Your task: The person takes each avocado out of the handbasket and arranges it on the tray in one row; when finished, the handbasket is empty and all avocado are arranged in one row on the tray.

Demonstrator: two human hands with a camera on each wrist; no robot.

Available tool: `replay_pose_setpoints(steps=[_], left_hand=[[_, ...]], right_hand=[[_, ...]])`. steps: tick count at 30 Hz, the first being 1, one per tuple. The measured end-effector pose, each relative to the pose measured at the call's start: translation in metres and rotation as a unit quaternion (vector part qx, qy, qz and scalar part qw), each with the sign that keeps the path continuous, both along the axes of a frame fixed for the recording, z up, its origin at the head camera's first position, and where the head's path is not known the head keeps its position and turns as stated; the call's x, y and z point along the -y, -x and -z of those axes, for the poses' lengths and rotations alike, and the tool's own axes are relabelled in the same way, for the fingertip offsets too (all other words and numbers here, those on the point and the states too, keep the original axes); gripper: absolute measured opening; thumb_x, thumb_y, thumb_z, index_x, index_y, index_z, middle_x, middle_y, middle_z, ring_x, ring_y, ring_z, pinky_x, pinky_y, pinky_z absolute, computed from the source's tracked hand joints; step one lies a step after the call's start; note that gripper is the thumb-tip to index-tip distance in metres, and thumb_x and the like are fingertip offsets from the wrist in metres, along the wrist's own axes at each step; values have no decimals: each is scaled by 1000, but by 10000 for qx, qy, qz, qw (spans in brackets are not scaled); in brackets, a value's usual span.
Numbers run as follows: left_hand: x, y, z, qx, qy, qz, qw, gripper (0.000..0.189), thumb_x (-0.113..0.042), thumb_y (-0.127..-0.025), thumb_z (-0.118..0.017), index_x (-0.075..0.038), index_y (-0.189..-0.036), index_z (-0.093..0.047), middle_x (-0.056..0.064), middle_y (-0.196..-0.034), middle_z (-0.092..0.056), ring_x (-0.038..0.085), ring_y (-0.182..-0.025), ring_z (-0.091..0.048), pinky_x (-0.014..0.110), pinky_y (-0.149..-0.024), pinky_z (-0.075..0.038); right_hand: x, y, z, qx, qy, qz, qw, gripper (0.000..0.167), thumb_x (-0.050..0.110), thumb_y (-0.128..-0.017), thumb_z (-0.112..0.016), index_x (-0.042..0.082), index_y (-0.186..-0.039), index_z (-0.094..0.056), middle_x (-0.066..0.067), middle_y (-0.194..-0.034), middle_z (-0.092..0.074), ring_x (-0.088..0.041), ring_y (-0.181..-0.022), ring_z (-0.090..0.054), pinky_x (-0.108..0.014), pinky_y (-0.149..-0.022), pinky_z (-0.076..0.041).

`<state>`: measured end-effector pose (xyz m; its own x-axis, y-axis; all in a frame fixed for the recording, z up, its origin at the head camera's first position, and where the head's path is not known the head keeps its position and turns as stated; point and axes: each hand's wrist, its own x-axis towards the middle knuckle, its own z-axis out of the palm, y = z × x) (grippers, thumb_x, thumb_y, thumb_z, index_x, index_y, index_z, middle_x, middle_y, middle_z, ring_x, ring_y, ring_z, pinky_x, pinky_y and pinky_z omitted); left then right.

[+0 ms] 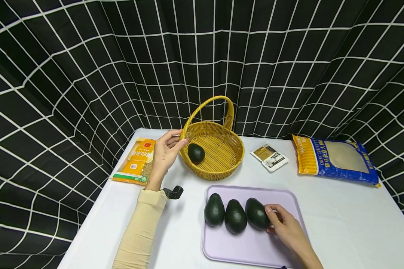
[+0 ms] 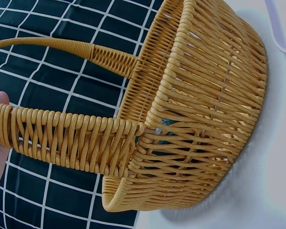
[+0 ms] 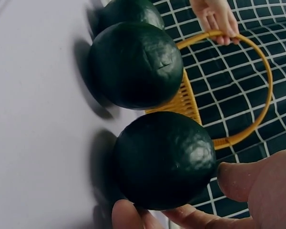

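My left hand (image 1: 166, 151) grips the left side of the yellow wicker basket (image 1: 240, 149) by its tall handle (image 2: 71, 140). One dark green avocado (image 1: 196, 153) lies inside, at the basket's left. On the lilac tray (image 1: 242, 250) three more avocados stand side by side: a left one (image 1: 214, 210), a middle one (image 1: 235, 216) and a right one (image 1: 257, 213). My right hand (image 1: 287, 226) holds the right avocado, thumb on one side and fingers on the other. The right wrist view shows that avocado (image 3: 164, 160) close up between thumb and fingertips.
An orange food packet (image 1: 134, 160) lies left of the basket, behind my left forearm. To the basket's right is a small white and brown sachet (image 1: 270, 157), then a large blue and yellow pasta bag (image 1: 336, 160). A black gridded curtain (image 1: 272, 67) hangs behind the white table (image 1: 343, 220).
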<state>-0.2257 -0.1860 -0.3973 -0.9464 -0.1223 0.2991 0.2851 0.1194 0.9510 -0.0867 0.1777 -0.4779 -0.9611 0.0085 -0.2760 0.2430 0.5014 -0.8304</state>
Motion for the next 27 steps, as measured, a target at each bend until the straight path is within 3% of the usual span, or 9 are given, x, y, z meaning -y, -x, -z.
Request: replay_pose_setpoints(steps=[20, 27], left_hand=[[0, 0, 1, 48, 42, -23, 10000, 34, -10, -91, -76, -3, -124, -68, 21, -113, -74, 14, -98, -73, 21, -85, -60], [0, 0, 0, -13, -1, 27, 10000, 33, -9, -91, -76, -3, -123, -68, 21, -112, -74, 10, -96, -73, 22, -84, -60]], right_hand=[[-6, 6, -2, -257, -356, -151, 9989, 44, 37, -106, -52, 2, -132, -60, -22, -115, -71, -15, -92, -69, -22, -68, -60], [-7, 8, -1, -257, -438, -170, 9986, 46, 38, -106, -52, 1, -133, -59, -24, -118, -70, -18, -95, -69, -22, -67, -60]])
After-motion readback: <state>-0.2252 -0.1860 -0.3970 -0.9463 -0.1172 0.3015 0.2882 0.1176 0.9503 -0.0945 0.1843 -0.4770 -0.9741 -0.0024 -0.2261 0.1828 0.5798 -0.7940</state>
